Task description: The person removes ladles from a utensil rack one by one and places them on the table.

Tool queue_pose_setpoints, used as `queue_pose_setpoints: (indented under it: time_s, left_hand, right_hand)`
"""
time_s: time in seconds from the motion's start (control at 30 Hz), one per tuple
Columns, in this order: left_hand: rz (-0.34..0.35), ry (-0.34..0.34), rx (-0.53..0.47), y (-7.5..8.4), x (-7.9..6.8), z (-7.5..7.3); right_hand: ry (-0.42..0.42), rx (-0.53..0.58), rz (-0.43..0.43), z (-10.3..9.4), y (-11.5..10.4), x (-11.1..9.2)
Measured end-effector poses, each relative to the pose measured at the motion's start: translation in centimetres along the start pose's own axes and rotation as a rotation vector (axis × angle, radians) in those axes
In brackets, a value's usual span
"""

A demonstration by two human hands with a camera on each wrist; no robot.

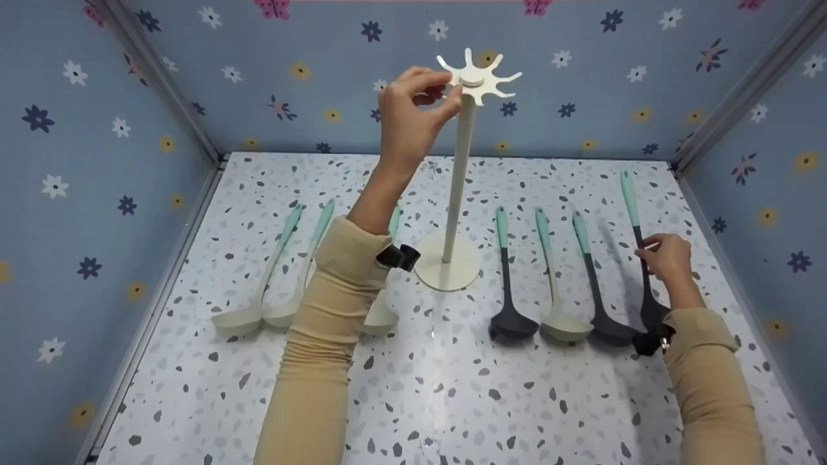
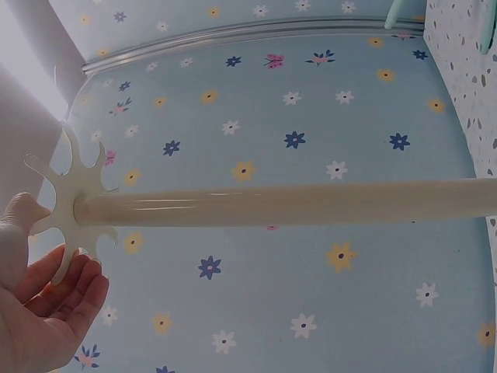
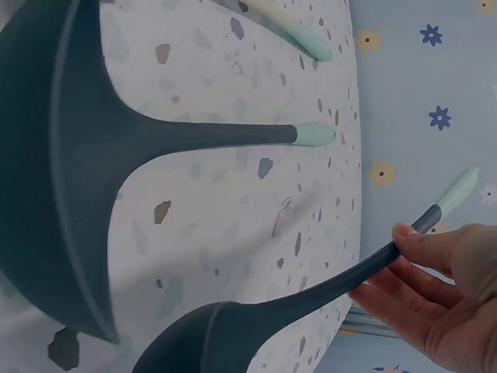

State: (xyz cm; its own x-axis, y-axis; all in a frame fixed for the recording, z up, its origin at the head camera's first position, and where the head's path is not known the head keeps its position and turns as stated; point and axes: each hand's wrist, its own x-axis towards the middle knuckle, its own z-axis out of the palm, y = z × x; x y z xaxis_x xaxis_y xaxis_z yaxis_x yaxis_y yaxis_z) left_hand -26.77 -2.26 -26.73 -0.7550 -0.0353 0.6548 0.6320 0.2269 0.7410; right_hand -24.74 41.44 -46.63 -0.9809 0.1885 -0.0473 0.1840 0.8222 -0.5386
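Note:
A cream utensil stand [image 1: 460, 174] rises from a round base, with a ring of curved hooks at its top. My left hand [image 1: 413, 116] pinches the edge of this hooked top between thumb and fingers; the left wrist view shows the hooks [image 2: 74, 186] beside the thumb. Over at the right, my right hand [image 1: 668, 259] holds a dark grey ladle [image 1: 651, 309] by its shaft, between thumb and fingers. The ladle's mint handle end [image 3: 460, 192] points up and away, and its bowl [image 3: 198, 342] hangs lowest in the right wrist view.
Right of the stand lie a dark ladle [image 1: 513, 323], a cream ladle [image 1: 565, 325] and another dark ladle [image 1: 604, 323]. Left of it are cream ladles [image 1: 239, 321], partly behind my left sleeve. Flowered panels [image 1: 310, 84] wall the speckled table [image 1: 413, 400] at back and sides.

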Motion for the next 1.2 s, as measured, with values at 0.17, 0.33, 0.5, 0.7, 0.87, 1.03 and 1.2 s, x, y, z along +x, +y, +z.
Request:
queue_pose_setpoints:
  time_s: [0.17, 0.33, 0.5, 0.7, 0.87, 1.03, 1.2]
  left_hand:
    - [0.002, 0.002, -0.006, 0.0, 0.0, 0.0]
    - [-0.006, -0.004, 0.0, 0.0, 0.0, 0.0]
    - [0.012, 0.008, 0.012, -0.1, 0.0, 0.0]
    - [0.018, 0.015, 0.021, -0.1, 0.0, 0.0]
    - [0.015, 0.018, 0.013, -0.2, 0.0, 0.1]
    - [0.017, 0.024, 0.015, -0.2, 0.0, 0.1]
    - [0.014, 0.02, 0.022, -0.2, 0.0, 0.0]
  right_hand:
    - [-0.06, -0.009, 0.023, 0.4, 0.8, -0.3]
    - [-0.104, -0.026, 0.03, 0.5, 1.4, -0.3]
    - [-0.149, -0.016, 0.089, 0.8, 2.0, -0.2]
    - [-0.188, 0.014, 0.133, 1.2, 2.7, -0.2]
    - [-0.216, 0.035, 0.197, 1.5, 3.2, 0.2]
    - [-0.25, 0.042, 0.23, 1.7, 3.3, 0.4]
    - [-0.264, 0.037, 0.242, 1.9, 3.5, 0.7]
